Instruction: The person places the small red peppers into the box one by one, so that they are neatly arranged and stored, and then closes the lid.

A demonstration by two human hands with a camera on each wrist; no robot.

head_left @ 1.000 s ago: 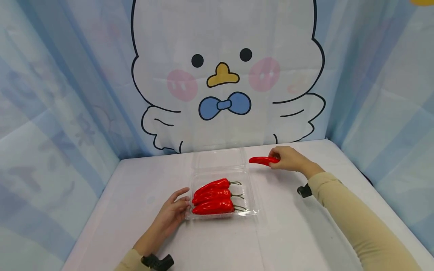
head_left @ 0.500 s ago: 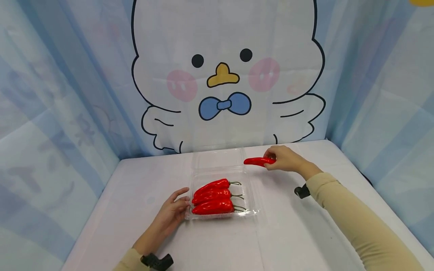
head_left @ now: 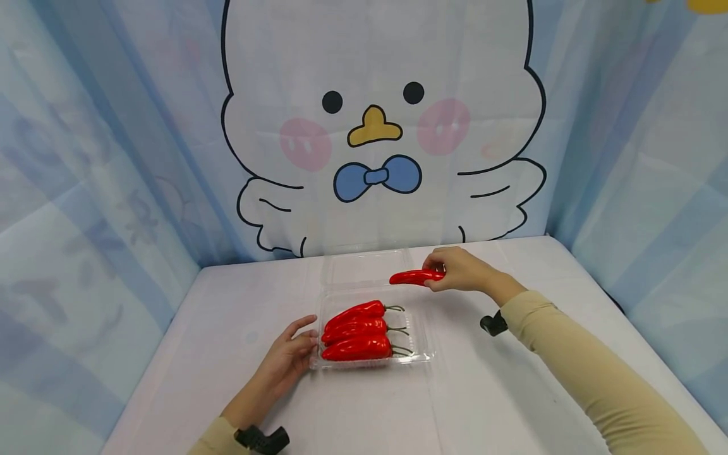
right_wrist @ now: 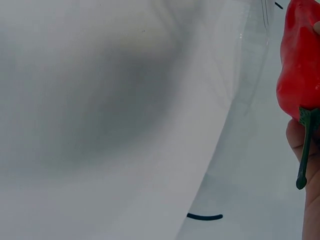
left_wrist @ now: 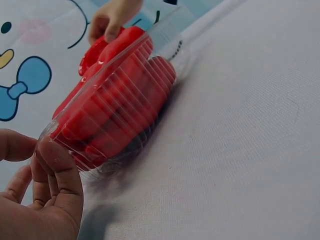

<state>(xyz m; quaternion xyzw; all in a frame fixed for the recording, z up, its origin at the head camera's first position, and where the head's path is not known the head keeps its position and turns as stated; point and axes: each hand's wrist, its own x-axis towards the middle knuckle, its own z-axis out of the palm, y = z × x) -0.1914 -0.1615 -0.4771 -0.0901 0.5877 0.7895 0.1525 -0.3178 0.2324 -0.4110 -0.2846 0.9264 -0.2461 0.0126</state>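
My right hand (head_left: pixel 463 270) pinches a glossy red chili pepper (head_left: pixel 408 277) above the far right part of a clear plastic clamshell box (head_left: pixel 419 319). In the right wrist view that pepper (right_wrist: pixel 299 65) shows its green stem, with part of the hand behind it. Three more red peppers (head_left: pixel 357 347) lie side by side in the box, stems to the right. At the box's left edge is my left hand (head_left: pixel 290 354). The left wrist view shows its fingertips (left_wrist: pixel 56 152) gripping the box's rim, with the red peppers (left_wrist: pixel 115 95) visible through the ribbed wall.
The box's clear lid (head_left: pixel 366 266) lies folded back toward the rear of the white-covered table (head_left: pixel 500 379). Behind hangs a curtain (head_left: pixel 375 63) printed with a cartoon bird. Light blue curtains (head_left: pixel 85 189) stand at both sides.
My right hand has carried the pepper leftward and slightly nearer, from the right of the box to over its far right part. My left hand and the box have stayed put.
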